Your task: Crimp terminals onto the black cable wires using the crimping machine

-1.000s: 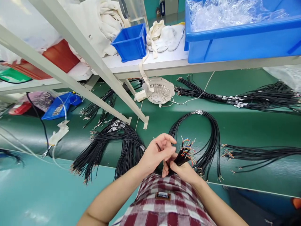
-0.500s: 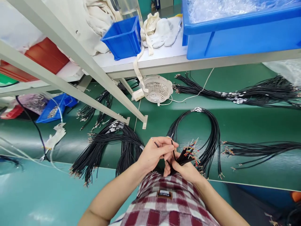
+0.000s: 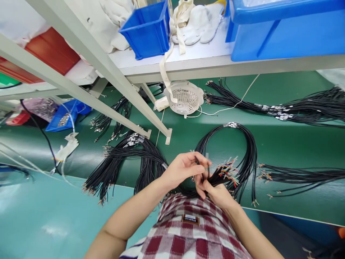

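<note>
My right hand (image 3: 219,194) is closed around a bundle of thin black cables (image 3: 215,177) close to my body. Stripped, coloured wire ends (image 3: 228,172) fan out from the bundle to the right. My left hand (image 3: 185,168) is beside it, fingers bent, with a dark cable between thumb and fingers; motion blurs this part. The fingertips of both hands nearly meet, so I cannot make out exactly how the cable runs. Behind the hands, a looped bundle of black cables (image 3: 249,151) with a taped white top lies on the green bench (image 3: 178,151).
More cable bundles lie left (image 3: 121,154), right (image 3: 304,173) and at the back right (image 3: 283,108). A white fan (image 3: 185,99) stands under the shelf edge (image 3: 205,70). Shelf posts (image 3: 126,86) slant down to the bench. Blue bins (image 3: 149,32) and gloves (image 3: 199,23) sit above.
The view has shifted a little. My left fingers have moved in towards the right hand and curled further; the cable that stood out clearly between them is now blurred. The right hand keeps the bundle.
</note>
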{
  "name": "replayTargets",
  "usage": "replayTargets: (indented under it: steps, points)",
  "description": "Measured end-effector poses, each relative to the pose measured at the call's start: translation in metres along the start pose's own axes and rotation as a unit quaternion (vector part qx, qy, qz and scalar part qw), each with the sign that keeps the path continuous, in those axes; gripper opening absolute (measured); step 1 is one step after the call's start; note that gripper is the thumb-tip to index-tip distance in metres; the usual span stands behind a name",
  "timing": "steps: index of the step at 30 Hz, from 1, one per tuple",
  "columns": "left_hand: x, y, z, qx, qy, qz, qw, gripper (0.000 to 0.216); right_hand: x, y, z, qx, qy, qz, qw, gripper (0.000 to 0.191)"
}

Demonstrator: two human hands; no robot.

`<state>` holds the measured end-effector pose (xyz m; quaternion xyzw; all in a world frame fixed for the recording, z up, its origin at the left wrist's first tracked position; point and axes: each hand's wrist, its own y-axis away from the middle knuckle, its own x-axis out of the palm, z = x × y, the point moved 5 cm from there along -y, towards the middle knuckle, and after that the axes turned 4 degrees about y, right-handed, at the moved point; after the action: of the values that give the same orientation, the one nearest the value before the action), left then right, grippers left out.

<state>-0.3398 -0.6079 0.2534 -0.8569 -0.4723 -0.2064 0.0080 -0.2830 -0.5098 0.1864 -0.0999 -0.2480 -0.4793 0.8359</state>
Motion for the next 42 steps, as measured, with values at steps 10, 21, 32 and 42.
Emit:
replayTargets:
  steps: [10, 21, 32, 42]
  points:
    - [-0.129, 0.036, 0.097, -0.138, -0.529, 0.063, 0.835, 0.055, -0.026, 0.01, 0.063, -0.076, -0.088, 0.042, 0.992, 0.048]
    - [-0.06, 0.055, 0.037, -0.12, -0.428, 0.079, 0.892, 0.022, -0.156, 0.006, 0.095, 0.067, 0.148, -0.367, 0.916, 0.047]
    - [-0.026, 0.067, 0.044, -0.205, -0.209, -0.01, 0.956, 0.017, -0.011, 0.0, 0.01, 0.108, 0.224, -0.105, 0.963, 0.044]
    - [-0.027, 0.077, 0.074, -0.205, -0.258, 0.043, 0.943, 0.02, 0.013, -0.002, 0.048, 0.036, 0.525, -0.053, 0.849, 0.035]
